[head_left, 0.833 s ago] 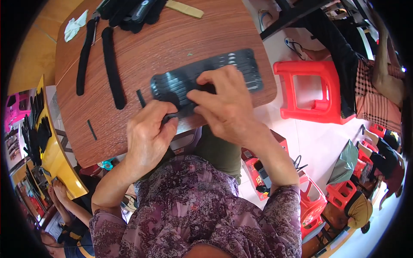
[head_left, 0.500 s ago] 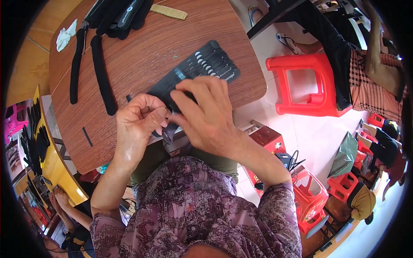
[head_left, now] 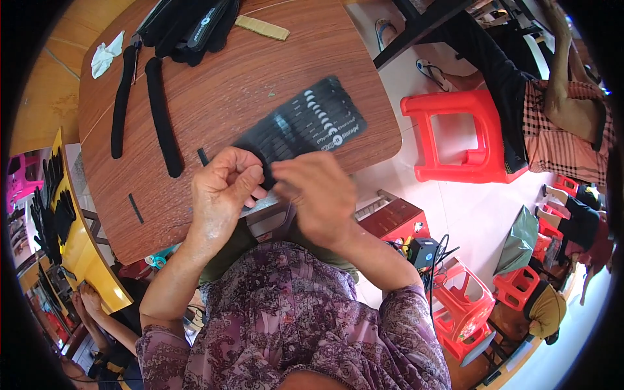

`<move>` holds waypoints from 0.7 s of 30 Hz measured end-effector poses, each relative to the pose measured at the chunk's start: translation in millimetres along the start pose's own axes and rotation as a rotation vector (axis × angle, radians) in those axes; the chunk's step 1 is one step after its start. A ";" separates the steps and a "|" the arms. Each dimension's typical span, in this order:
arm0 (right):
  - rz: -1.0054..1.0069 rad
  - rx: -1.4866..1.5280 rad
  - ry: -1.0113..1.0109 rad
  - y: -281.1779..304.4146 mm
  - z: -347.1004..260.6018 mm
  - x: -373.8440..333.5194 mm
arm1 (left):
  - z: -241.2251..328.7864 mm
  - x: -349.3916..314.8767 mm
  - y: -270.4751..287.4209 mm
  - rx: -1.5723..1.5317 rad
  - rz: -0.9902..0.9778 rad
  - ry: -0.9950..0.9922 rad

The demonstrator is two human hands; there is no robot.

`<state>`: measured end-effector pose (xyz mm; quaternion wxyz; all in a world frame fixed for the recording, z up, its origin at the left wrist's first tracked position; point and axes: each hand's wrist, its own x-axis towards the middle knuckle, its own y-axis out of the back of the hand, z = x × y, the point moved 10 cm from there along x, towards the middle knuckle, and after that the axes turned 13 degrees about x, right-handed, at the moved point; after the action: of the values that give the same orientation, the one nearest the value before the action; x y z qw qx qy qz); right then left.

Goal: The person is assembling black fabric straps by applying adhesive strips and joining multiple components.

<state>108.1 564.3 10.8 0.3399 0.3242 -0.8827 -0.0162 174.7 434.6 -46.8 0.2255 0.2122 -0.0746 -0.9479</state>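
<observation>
Over the near edge of the table, my left hand (head_left: 227, 185) is closed with thumb and fingertips pressed together; whatever they pinch is hidden or too small to name. Just to its right, my right hand (head_left: 320, 195) is smeared by motion, its fingers bent toward the left one. Beyond both hands lies an overlapping stack of flat black pieces (head_left: 325, 117) with white printing. Its near end runs behind my fingers, and I cannot tell whether they touch it.
A tool with two long black padded handles (head_left: 162, 117) lies left, near a white crumpled tissue (head_left: 107, 55). Black printed pieces (head_left: 195, 32) and a tan strip (head_left: 263, 28) sit at the far edge. Short dark strips (head_left: 136, 208) lie left. A red stool (head_left: 455, 136) stands right.
My right hand has drawn slightly down and away from the left, and now blurs. The left hand stays pinched. The table has shifted a little in view.
</observation>
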 end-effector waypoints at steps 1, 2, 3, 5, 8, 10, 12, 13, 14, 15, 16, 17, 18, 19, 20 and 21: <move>0.109 0.047 -0.056 15.7 5.5 2.4 | -2.7 -0.6 -1.3 0.043 0.005 0.038; 0.195 0.104 -0.217 33.4 19.3 4.5 | -6.1 -1.2 -2.4 0.086 0.010 0.076; 0.282 0.158 -0.378 53.8 29.6 6.4 | -6.3 -1.2 -4.0 0.083 0.010 0.075; 0.391 -0.129 -0.473 96.6 18.5 19.2 | 3.0 -2.5 0.1 0.250 0.064 -0.058; 0.767 0.332 -0.209 169.8 22.8 22.5 | 10.8 -0.4 -0.8 0.366 0.098 -0.102; 0.827 0.391 -0.185 186.1 24.8 26.8 | 18.4 -1.4 -3.1 0.437 0.107 -0.116; 0.828 0.343 -0.182 207.1 42.2 30.1 | 22.0 -2.1 -6.9 0.511 0.113 -0.130; 0.828 0.305 -0.185 219.6 53.1 29.9 | 24.4 -3.5 -6.1 0.556 0.137 -0.158; 0.832 0.299 -0.184 236.7 63.5 29.9 | 27.6 -5.0 -5.9 0.601 0.159 -0.187; 0.945 0.410 -0.221 261.5 83.6 20.4 | 28.1 -5.8 -6.4 0.601 0.156 -0.188; 1.057 0.523 -0.258 286.1 100.6 8.6 | 28.7 -6.1 -6.2 0.614 0.156 -0.181; 1.029 0.574 -0.180 318.8 101.6 7.0 | 29.7 -5.9 -7.3 0.625 0.155 -0.177; 1.000 0.627 -0.104 340.2 100.2 6.3 | 30.7 -6.6 -9.2 0.628 0.153 -0.179; 0.994 0.473 -0.073 334.0 69.5 16.9 | 32.2 -7.5 -11.4 0.670 0.170 -0.201; 1.055 0.102 -0.029 324.4 33.2 18.0 | 33.8 -8.8 -13.7 0.713 0.186 -0.222; 0.860 -0.377 -0.044 288.1 -9.6 38.6 | 32.8 -11.2 -16.4 0.716 0.186 -0.222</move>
<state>-69.3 771.0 112.6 0.3501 -0.1390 -0.9254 -0.0409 162.9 455.8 -17.1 0.2124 0.1659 -0.4438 -0.8546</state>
